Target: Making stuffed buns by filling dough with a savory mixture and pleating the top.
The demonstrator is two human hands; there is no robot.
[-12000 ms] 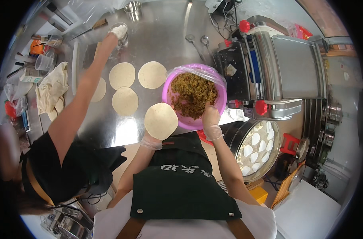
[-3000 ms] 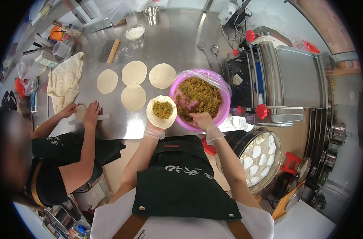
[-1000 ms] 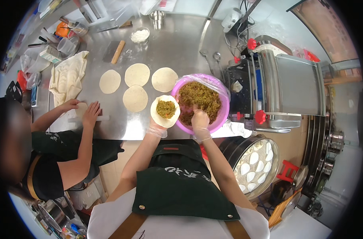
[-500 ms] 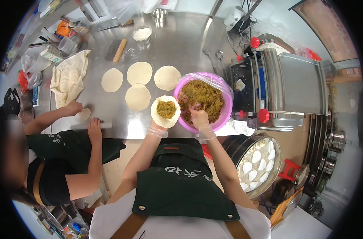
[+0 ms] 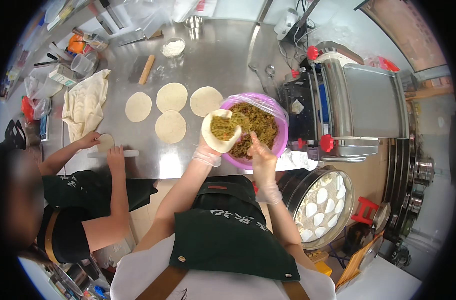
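My left hand (image 5: 206, 149), in a clear glove, holds a round dough wrapper (image 5: 219, 145) up at the left rim of a pink bowl (image 5: 284, 141). Greenish-brown chopped filling (image 5: 222, 129) lies on the wrapper, and a clump of it lies across the wrapper's right edge. More of the same filling (image 5: 260, 122) heaps in the bowl. Over the bowl's near side, my gloved right hand (image 5: 262, 155) is closed with the index finger stretched forward towards the clump. Whatever its fingers hold is hidden. Flat dough rounds (image 5: 171, 126) lie on the steel table to the left.
At left a co-worker's hands (image 5: 115, 156) work a small dough piece with a white rolling pin (image 5: 130, 154). A machine with red knobs (image 5: 327, 143) stands at right. Below it, a round steamer tray (image 5: 308, 242) carries several white dough pieces. Spoons (image 5: 270, 71) lie behind the bowl.
My left hand has moved right with the wrapper, which now overlaps the bowl's rim. Filling has come up to its right edge. My right hand has shifted right and turned, index finger now extended.
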